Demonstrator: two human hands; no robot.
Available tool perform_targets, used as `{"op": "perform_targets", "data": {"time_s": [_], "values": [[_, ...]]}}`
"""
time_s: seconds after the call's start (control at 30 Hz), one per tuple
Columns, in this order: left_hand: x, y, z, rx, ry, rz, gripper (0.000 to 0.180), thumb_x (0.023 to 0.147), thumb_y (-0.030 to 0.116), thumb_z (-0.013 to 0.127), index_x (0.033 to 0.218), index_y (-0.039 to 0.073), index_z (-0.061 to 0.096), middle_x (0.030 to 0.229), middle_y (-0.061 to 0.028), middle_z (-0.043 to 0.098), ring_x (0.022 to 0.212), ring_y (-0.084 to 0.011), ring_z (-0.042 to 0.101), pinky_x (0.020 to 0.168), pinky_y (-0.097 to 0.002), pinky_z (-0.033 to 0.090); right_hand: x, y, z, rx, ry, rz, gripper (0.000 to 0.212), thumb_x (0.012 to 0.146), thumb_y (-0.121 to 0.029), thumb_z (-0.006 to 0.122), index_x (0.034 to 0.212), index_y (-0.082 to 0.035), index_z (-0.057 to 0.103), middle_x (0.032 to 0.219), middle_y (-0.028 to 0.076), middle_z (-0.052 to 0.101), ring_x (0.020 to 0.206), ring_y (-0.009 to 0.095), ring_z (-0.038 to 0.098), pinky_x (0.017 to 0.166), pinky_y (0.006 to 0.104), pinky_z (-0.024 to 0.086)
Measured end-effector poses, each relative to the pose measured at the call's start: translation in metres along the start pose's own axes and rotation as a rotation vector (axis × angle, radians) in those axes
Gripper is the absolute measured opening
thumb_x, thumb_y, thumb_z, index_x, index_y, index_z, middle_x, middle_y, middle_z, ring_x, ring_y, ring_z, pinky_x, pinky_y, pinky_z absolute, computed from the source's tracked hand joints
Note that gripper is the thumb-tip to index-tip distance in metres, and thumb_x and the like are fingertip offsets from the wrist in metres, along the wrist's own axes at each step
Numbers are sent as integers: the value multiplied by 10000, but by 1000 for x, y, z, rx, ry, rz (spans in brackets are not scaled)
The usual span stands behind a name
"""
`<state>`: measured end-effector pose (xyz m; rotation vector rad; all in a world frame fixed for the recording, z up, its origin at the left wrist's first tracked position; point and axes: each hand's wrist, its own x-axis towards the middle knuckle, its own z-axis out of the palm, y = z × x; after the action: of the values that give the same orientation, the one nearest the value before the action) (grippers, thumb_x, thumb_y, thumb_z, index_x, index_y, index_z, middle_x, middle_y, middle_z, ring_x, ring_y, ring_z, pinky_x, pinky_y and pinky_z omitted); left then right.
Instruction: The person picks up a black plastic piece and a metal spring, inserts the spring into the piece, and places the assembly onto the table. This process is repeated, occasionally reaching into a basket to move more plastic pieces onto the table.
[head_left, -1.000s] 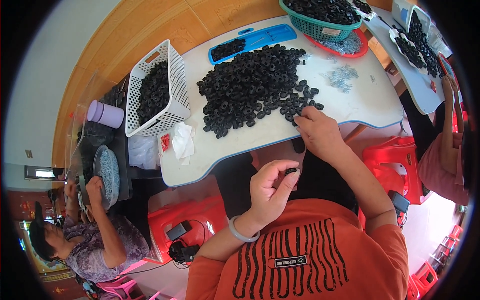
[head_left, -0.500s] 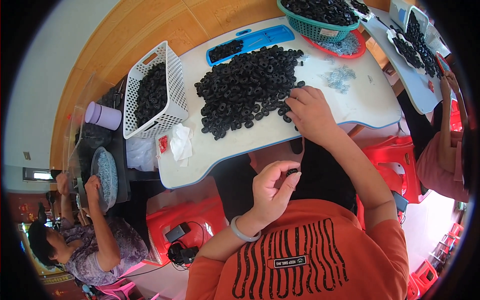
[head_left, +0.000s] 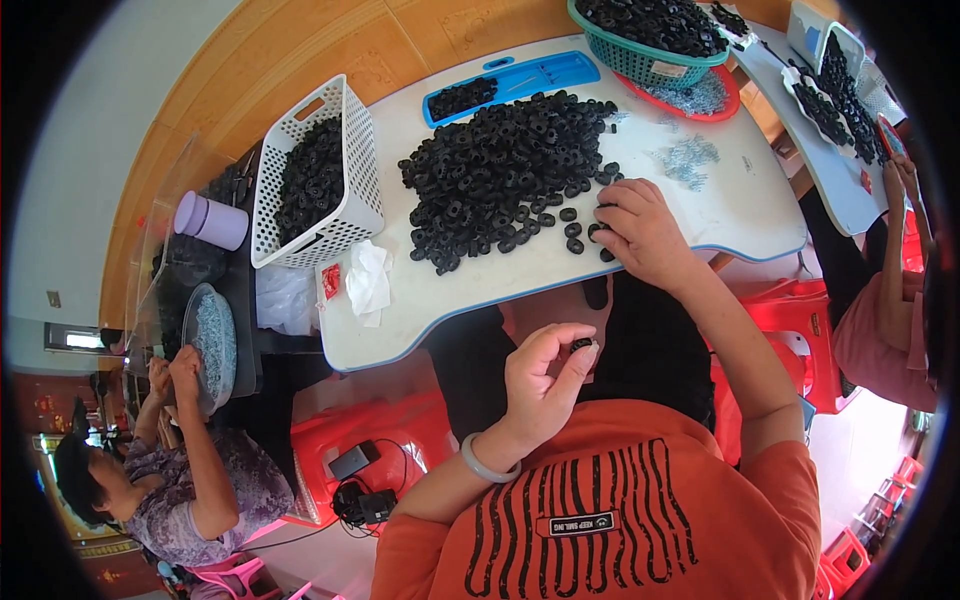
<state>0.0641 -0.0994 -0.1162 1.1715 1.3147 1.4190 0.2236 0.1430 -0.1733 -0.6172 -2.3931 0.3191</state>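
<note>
My left hand (head_left: 548, 383), a pale bangle on its wrist, is raised in front of my chest, off the table. Thumb and index finger pinch a small black ring-shaped part (head_left: 581, 344). At the right edge of a large pile of black ring-shaped parts (head_left: 500, 170), my right hand (head_left: 648, 232) rests low with bent fingers. A black part (head_left: 597, 231) shows at its thumb and fingertips, partly hidden by them. Several loose parts (head_left: 573, 230) lie just left of that hand on the white table (head_left: 390, 335).
Left on the table stands a white perforated basket (head_left: 362, 190) of black parts, near a crumpled tissue (head_left: 368, 278). Behind the pile lies a blue tray (head_left: 570, 70). A green basket (head_left: 655, 62) sits over a red tray (head_left: 730, 100); small clear pieces (head_left: 688, 160) lie nearby. Co-workers sit either side.
My right hand has shifted a little to the right along the pile's edge, and several parts now lie spread apart there. My left hand keeps its pinch in nearly the same place.
</note>
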Motion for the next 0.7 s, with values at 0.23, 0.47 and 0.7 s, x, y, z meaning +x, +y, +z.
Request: {"op": "perform_targets", "data": {"time_s": [0.23,0.47,0.7], "values": [[6,5,13,-4,-13,-24,243,1043,-26,716,1284,-58,714,1070,-46,708,835,-50,657,764,-202,542,11,7,5,-4,30,42,213,916,-165,787,1092,-53,744,1225,120,692,1219,345,634,1094,496,467],[12,-1,13,-3,-4,28,244,1048,-23,714,1289,-61,710,1070,-47,707,841,-53,659,771,-205,543,25,30,12,-202,17,165,166,907,-129,763,1054,-51,771,1155,105,704,1163,326,635,1072,477,477],[13,5,13,-17,-5,-6,247,1044,-28,715,1290,-60,710,1071,-42,703,838,-50,656,765,-203,541,20,29,10,-144,-37,94,74,896,-127,757,901,-53,768,1038,96,695,1112,314,641,1052,462,486]]}}
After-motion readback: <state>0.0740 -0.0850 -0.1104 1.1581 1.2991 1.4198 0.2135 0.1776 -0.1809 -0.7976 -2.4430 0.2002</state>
